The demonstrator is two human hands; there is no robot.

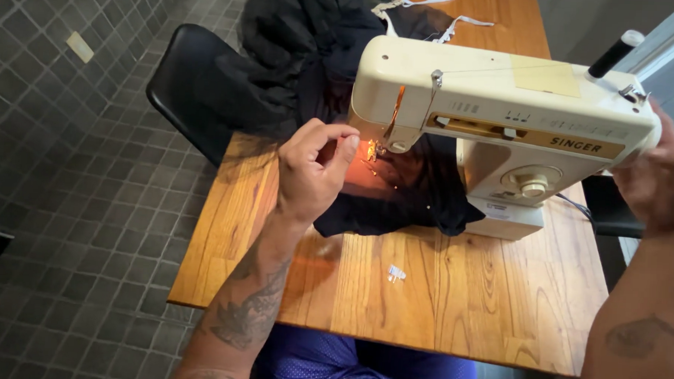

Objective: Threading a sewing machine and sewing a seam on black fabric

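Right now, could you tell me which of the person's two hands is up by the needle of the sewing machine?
The left hand, fingers pinched beside the lit needle area over the black fabric. The right hand is at the sewing machine's far end instead.

The left hand (313,170) pinches at the needle of a cream sewing machine (496,116), black fabric (396,199) just beyond its fingertips; the right hand (655,182) grips the machine's far end.

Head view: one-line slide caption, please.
Left hand pinches at the needle of a cream sewing machine over black fabric on a wooden table; right hand at its end.
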